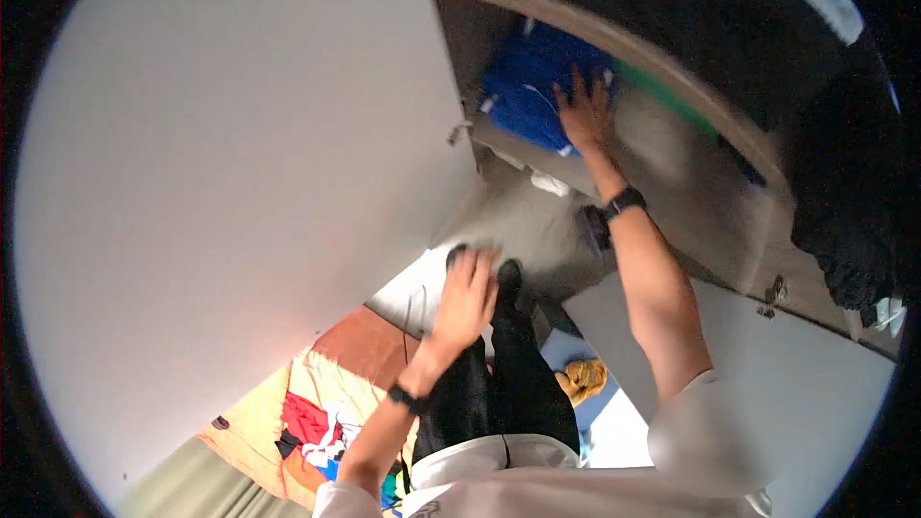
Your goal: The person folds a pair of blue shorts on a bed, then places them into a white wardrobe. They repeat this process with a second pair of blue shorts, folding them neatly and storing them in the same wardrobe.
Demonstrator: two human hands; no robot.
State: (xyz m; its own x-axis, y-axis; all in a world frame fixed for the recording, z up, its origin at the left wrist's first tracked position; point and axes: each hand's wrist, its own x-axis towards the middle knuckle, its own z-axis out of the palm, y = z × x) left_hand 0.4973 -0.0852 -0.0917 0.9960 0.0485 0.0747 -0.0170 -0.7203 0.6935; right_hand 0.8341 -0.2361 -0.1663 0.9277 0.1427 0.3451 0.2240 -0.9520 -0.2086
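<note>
A folded blue garment (529, 79) with white details lies on the bottom shelf (662, 137) of a wardrobe. My right hand (584, 111) rests flat on its right part, fingers spread, without gripping it. My left hand (468, 295) hangs above my legs and feet with nothing in it, its extended fingers blurred by motion. Each wrist wears a dark band.
A large pale wardrobe door (252, 137) stands to the left; another door (777, 388) is at the right. Dark clothing (842, 216) hangs at far right. A white item (550, 183) lies below the shelf. Behind me, mixed clothes (309, 421) lie on an orange cloth (345, 374).
</note>
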